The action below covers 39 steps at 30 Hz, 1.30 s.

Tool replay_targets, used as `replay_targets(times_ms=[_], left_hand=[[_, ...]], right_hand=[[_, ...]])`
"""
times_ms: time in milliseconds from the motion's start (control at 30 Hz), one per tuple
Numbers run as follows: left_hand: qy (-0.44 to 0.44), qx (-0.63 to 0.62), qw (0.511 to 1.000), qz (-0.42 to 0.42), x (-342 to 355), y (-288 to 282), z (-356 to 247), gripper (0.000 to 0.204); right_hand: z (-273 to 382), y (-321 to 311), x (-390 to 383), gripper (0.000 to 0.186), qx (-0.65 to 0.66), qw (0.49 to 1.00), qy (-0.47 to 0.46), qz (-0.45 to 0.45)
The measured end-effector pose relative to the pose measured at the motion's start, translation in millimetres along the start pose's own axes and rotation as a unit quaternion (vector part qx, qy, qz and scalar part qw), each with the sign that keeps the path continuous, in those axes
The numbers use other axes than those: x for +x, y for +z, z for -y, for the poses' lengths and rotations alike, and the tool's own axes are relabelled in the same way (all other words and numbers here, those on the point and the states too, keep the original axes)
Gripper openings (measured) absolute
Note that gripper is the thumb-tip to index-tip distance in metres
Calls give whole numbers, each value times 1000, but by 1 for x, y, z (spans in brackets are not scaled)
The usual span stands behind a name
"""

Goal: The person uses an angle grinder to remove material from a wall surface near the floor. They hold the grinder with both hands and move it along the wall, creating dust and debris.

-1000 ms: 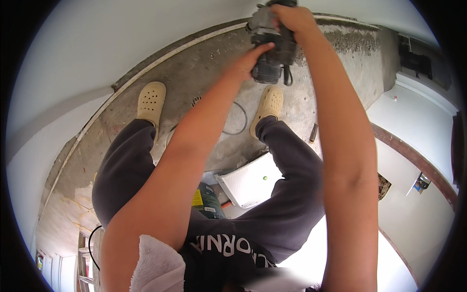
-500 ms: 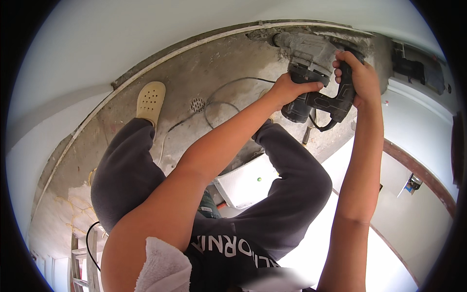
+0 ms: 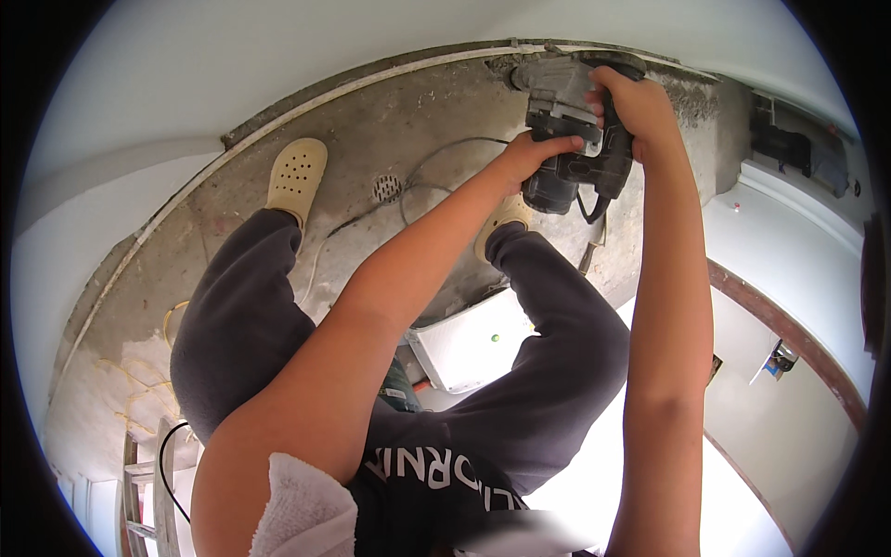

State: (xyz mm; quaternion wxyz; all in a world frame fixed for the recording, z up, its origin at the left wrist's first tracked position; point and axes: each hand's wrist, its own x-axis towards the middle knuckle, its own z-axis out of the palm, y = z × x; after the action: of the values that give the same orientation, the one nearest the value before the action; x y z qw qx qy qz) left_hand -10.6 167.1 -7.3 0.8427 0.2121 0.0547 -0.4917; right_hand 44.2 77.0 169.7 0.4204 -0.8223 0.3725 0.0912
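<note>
At lower left, a ladder [image 3: 165,492]. Higher up, a pale shoe [image 3: 298,176] on the gray floor [image 3: 362,139], set well apart from a second shoe [image 3: 501,227], perhaps for good balance. Next, a round drain [image 3: 386,188] with a loop of cord [image 3: 461,142] beside it. Near the top, right of the middle, a left hand [image 3: 534,160] closed on the lower body of the big drill [image 3: 561,88], likely to help bear the weight. Nose aimed left, near the foot of the wall [image 3: 306,51]; tip too hard to make out. Farther right, a right hand [image 3: 642,113] curled around the black handle [image 3: 614,148], likely to steer.
</note>
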Motion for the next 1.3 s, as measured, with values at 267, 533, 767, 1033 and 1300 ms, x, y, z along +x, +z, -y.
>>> replay_targets(times_ms=[267,533,767,1033,1300], left_hand=[[24,37,999,5,16,9,-8,45],[21,99,995,14,13,15,-4,46],[25,88,996,-9,4,16,-5,45],[-15,93,996,-2,1,2,-4,48],[-26,47,999,-9,13,5,-14,39]], right_hand=[[-3,-20,21,26,40,999,28,-23],[-14,-35,-4,24,60,997,18,-48],[-12,-32,-6,25,76,996,20,-39],[-20,-19,-2,23,73,995,56,-43],[-13,-23,34,17,51,997,48,33]])
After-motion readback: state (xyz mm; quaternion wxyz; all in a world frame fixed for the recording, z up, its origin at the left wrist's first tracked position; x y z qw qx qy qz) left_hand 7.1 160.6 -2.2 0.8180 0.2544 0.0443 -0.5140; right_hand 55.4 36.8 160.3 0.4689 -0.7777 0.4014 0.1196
